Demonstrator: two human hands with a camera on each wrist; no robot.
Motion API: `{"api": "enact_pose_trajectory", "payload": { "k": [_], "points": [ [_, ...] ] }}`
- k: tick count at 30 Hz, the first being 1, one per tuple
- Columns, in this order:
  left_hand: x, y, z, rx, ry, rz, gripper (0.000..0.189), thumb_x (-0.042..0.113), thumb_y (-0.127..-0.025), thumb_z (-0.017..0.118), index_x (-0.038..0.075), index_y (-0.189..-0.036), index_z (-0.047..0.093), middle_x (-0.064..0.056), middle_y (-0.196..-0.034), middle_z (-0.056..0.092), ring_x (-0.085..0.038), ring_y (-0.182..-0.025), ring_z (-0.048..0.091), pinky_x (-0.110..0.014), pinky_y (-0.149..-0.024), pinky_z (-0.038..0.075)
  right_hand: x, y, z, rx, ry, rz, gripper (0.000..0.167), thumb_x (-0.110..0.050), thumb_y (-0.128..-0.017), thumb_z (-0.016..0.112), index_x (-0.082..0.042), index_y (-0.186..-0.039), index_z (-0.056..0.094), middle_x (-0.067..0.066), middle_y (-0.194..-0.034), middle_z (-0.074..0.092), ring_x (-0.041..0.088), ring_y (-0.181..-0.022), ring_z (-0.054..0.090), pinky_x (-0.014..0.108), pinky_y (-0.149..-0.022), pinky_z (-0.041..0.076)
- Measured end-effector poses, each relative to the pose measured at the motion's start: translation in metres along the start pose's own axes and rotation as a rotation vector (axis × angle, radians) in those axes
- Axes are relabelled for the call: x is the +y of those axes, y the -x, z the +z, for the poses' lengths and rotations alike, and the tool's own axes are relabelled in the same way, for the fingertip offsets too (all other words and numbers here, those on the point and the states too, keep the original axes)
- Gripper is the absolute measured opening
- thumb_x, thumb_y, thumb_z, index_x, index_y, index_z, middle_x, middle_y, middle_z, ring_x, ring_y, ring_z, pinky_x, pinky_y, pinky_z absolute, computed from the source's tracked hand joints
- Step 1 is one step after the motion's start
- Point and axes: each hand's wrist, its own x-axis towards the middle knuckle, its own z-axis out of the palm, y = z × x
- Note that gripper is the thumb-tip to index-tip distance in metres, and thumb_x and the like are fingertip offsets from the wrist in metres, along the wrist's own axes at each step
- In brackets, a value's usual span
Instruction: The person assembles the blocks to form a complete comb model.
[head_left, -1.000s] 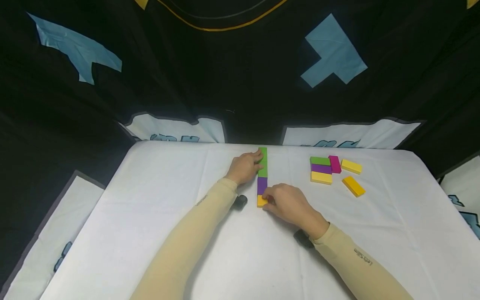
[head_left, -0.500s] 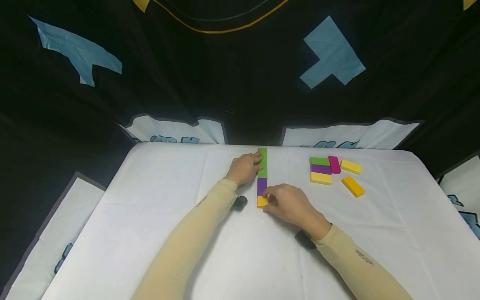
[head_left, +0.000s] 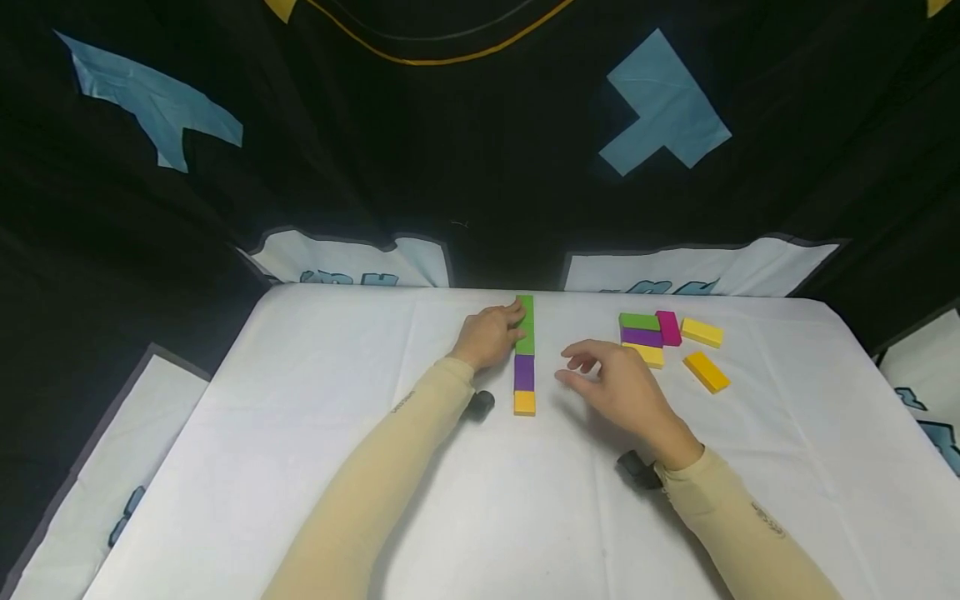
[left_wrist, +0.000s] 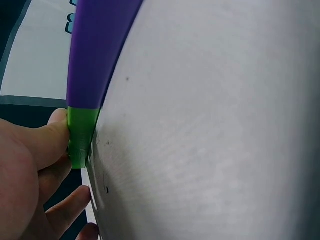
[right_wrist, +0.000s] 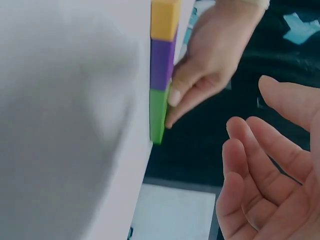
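Note:
A straight row of blocks lies on the white table: a green stretch at the far end, a purple block in the middle, a yellow-orange block nearest. My left hand is at the left of the green part, thumb and fingertips resting on its top and side; the left wrist view shows the thumb against the green. Right of the row, my right hand hovers above the cloth, fingers loosely spread and holding nothing. In the right wrist view its fingers are apart from the blocks.
Farther right, a green block, a purple block and a yellow block lie side by side, partly behind my right hand. By them are a magenta block and two loose yellow ones. A black curtain hangs beyond the table.
My right hand has let go of the yellow-orange block and moved right and slightly away, its fingers spreading. The left hand and the row have stayed in place.

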Motion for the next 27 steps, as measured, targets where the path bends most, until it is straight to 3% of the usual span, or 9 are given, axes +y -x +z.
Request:
{"api": "enact_pose_trajectory", "payload": {
  "k": [9,15,21,27],
  "points": [
    [0.000,-0.001,0.000,-0.004,-0.006,0.004,0.052,0.033,-0.103,0.056,0.017,-0.151,0.045,0.003,-0.162,0.032,-0.024,-0.147,0.035,-0.046,-0.119,0.029,0.014,0.000,-0.023,0.159,-0.043,0.024,0.028,-0.025,-0.088,0.079,-0.007,-0.110,0.075,0.003,-0.086,0.074,0.021,-0.076,0.064,0.034,-0.067,0.053],
    [-0.002,-0.001,-0.001,0.005,-0.005,0.003,0.052,0.034,-0.103,0.057,0.017,-0.151,0.046,0.005,-0.161,0.033,-0.024,-0.146,0.036,-0.046,-0.119,0.029,0.023,-0.001,-0.031,0.211,-0.067,0.072,0.028,-0.026,-0.091,0.077,-0.006,-0.110,0.075,0.005,-0.087,0.074,0.021,-0.073,0.066,0.031,-0.064,0.053],
    [-0.005,-0.001,0.001,0.003,0.006,0.001,0.051,0.033,-0.103,0.057,0.017,-0.151,0.046,0.004,-0.162,0.032,-0.024,-0.146,0.036,-0.045,-0.120,0.028,0.038,0.000,-0.039,0.285,-0.076,0.197,0.034,-0.031,-0.093,0.071,-0.002,-0.110,0.074,0.012,-0.092,0.075,0.027,-0.087,0.069,0.034,-0.075,0.049],
    [-0.002,-0.001,0.001,-0.002,0.014,0.003,0.051,0.033,-0.103,0.057,0.017,-0.151,0.046,0.004,-0.162,0.032,-0.025,-0.146,0.036,-0.045,-0.120,0.028,0.055,0.002,-0.052,0.354,0.001,0.316,0.044,-0.036,-0.095,0.067,0.004,-0.115,0.072,0.020,-0.096,0.073,0.032,-0.089,0.065,0.035,-0.071,0.044]
  ]
}}
